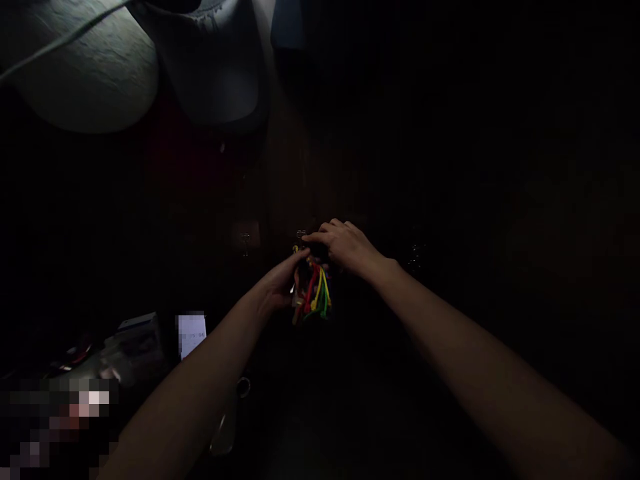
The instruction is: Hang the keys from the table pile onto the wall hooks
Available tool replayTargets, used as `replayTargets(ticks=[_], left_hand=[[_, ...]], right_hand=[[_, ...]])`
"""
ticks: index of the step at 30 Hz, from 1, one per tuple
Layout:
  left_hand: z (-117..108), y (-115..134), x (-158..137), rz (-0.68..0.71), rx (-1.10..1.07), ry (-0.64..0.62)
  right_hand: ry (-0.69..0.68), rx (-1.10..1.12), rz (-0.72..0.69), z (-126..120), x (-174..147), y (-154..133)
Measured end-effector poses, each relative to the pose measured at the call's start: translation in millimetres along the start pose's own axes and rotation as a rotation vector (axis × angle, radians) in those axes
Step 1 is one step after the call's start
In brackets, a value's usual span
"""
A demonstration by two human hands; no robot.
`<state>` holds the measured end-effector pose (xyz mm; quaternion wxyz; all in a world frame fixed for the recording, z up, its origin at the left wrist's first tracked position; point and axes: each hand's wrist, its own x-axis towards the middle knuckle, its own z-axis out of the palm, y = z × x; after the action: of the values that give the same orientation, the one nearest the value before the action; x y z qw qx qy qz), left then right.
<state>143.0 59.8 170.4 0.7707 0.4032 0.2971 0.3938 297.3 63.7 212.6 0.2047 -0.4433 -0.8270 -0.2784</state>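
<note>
The picture is very dark. My left hand (283, 283) is closed around a bundle of coloured cords (317, 290), whose red, yellow and green ends hang below the thumb. Part of the bundle is lost in shadow. Just above it, my right hand (345, 243) has its index finger reaching left and the other fingers bent. That fingertip is beside a small wire-handled clip (301, 234), and whatever lies under the palm is hidden. A small yellow piece (295, 249) shows near the left thumb. Farther left lies another wire-handled clip (245, 241).
At the upper left are a pale rounded object (100, 80) and a grey cap-like shape (220, 73), with a cord (65, 43) crossing. A box (140, 340), a lit screen (192, 335) and a shiny long object (223, 433) lie lower left. Small glints (415, 257) show at right.
</note>
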Motion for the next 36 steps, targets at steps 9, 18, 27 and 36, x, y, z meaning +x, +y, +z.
replayTargets(ticks=[9, 18, 27, 36], left_hand=[[8.7, 1.8, -23.8, 0.199, 0.115, 0.149], [-15.3, -27.0, -21.4, 0.289, 0.385, 0.207], [-85.0, -114.9, -29.5, 0.202, 1.358, 0.345], [60.6, -52.5, 52.5, 0.616, 0.656, 0.365]], right_hand=[[-0.005, -0.010, 0.007, 0.5, 1.0, -0.2], [0.017, 0.225, 0.021, -10.2, -12.2, 5.7], [0.479, 0.657, 0.401, 10.2, -86.0, 47.4], [0.254, 0.928, 0.552, 39.8, -89.1, 41.3]])
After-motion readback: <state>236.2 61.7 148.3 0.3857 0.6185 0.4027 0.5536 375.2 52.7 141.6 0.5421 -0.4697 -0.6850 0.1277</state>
